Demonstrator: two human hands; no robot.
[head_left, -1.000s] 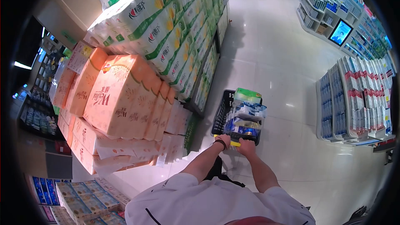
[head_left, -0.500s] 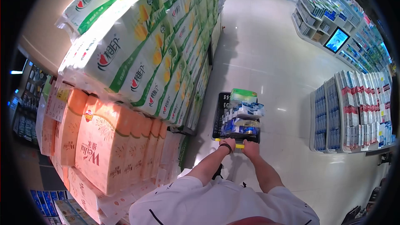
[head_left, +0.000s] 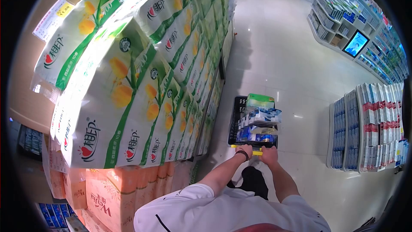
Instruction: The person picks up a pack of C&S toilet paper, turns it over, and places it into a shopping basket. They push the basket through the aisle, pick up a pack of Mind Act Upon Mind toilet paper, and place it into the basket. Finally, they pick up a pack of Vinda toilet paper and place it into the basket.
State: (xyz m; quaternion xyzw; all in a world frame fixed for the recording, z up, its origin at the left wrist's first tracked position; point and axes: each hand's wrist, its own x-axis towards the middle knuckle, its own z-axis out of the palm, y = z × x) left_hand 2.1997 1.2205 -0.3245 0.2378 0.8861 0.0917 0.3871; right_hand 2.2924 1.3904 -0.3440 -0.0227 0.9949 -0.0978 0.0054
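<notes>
The black cart (head_left: 234,121) stands mid-aisle just ahead of the person, already heaped above its rim with packs (head_left: 260,116), so loading looks largely done. The left hand (head_left: 244,149) and right hand (head_left: 270,155) are both clamped on its yellow handle (head_left: 256,151); tissue stacks (head_left: 141,103) tower left, shelves (head_left: 369,129) stand right

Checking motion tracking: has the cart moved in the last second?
Yes. The cart rolled forward past the orange packs, which now lie behind it.

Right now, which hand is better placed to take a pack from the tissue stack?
Left, probably. The left hand grips the handle on the side next to the tissue stack; the right hand grips it farther off, toward the open aisle.
</notes>
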